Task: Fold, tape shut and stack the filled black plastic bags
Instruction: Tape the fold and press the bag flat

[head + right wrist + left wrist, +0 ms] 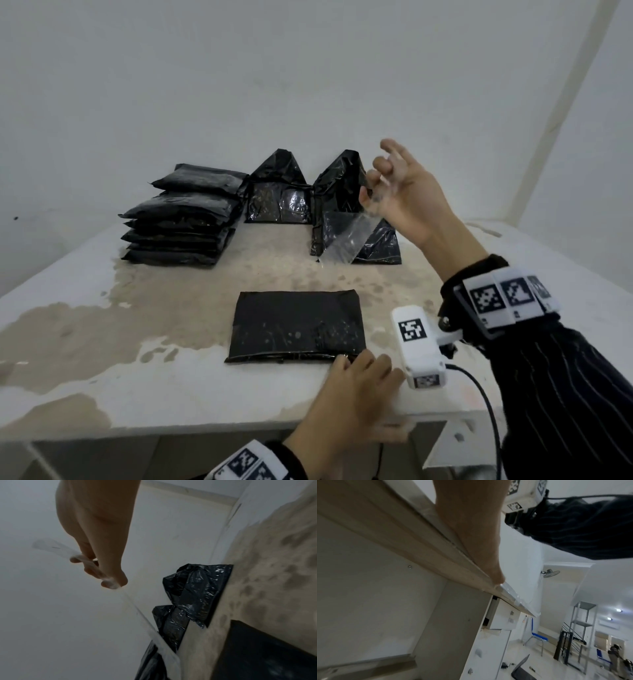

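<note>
Your right hand (407, 195) is raised over the far side of the worktop (68, 342), pinching the top end of a clear tape strip (349, 236) between thumb and fingertips; the rest hangs loose below it. Your left hand (356, 394) rests at the near edge, fingers curled, touching the near right corner of the folded bag (298, 325); you seem to be pinning it rather than gripping it.

That bag lies flat in front of you, fold at the near edge. Two unfolded bags (279, 195) stand behind with open tops peaked up, and the finished stack (181, 222) sits far left.

The tape is feather-light, limp and sticky: it will likely curl onto itself or cling to the glossy standing bag just behind it, so keep it taut and away from that film. The filled bag looks soft and a little slumpy, with slick plastic skin. Hold it by pressing down on the fold, not by pinching loose film, and lay the tape across the seam.
</note>
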